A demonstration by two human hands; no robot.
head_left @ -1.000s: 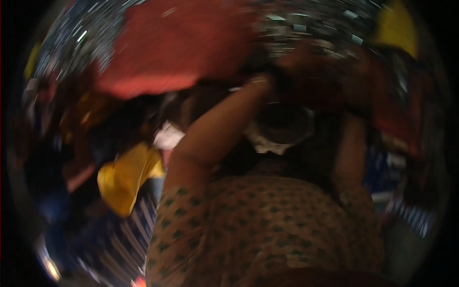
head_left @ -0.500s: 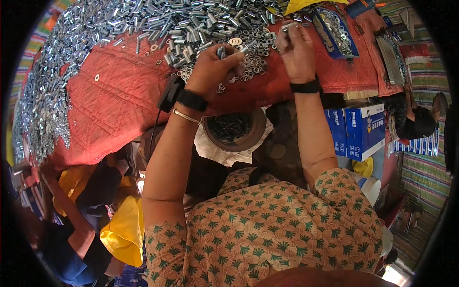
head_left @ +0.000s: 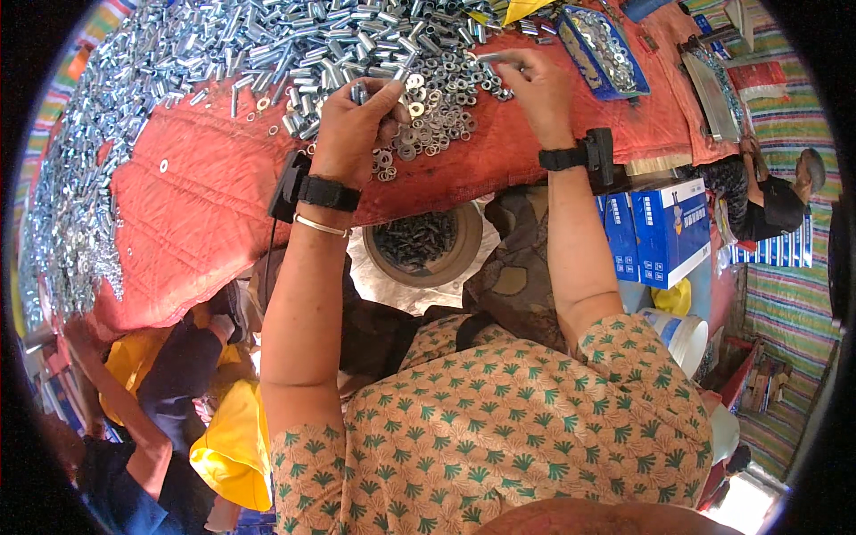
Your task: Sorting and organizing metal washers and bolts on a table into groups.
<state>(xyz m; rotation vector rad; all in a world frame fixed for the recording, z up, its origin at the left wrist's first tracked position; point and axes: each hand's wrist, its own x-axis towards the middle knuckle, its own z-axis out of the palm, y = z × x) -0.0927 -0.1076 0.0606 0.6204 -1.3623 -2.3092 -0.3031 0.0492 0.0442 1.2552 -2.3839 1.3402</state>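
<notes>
Left hand (head_left: 355, 125) grip closed on small metal sleeve (head_left: 360, 92); right hand (head_left: 535, 85) pinched on another sleeve (head_left: 489, 57) above washer pile (head_left: 437, 111). Large heap of sleeves (head_left: 267, 45) left unprocessed on red-covered surface (head_left: 205, 205); some dark parts collected in bowl (head_left: 423, 241) below.

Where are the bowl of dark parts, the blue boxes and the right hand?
bowl of dark parts (head_left: 464, 259): head view, on its tan rim.
blue boxes (head_left: 669, 227): head view, on a front face.
right hand (head_left: 538, 85): head view, back of hand.

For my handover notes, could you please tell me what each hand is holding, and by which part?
The left hand pinches a small metal sleeve around its lower end. The right hand pinches another metal piece by its right end.
</notes>
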